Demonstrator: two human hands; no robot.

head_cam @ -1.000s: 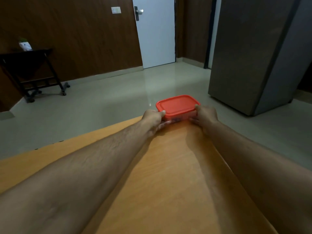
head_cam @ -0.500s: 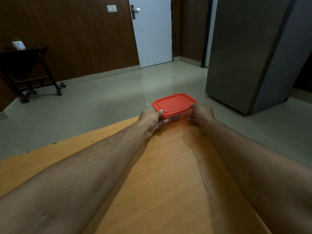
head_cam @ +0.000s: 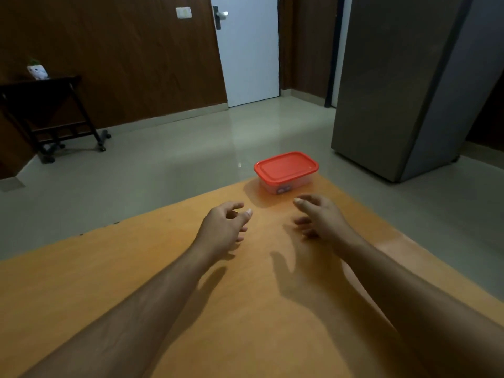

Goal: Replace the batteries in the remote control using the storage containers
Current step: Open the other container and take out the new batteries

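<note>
A small clear plastic storage container [head_cam: 286, 174] with a red snap-on lid [head_cam: 285, 167] sits closed at the far corner of an orange wooden desk [head_cam: 163, 268], close to both far edges. Both forearms reach forward over the desk. The left hand [head_cam: 222, 230] and right hand [head_cam: 319, 218] hover just short of the container, apart from it, fingers loosely curled and spread, holding nothing. Something small and dark shows through the container's near wall; what it is cannot be told. No remote control is in view.

The container looks light and rigid, with smooth walls that may slide easily on the polished desk, so a nudge near that corner could send it off. A sound hold is likely one hand on each short end, under the lid's rim; to open, steady the base and peel up a lid corner
</note>
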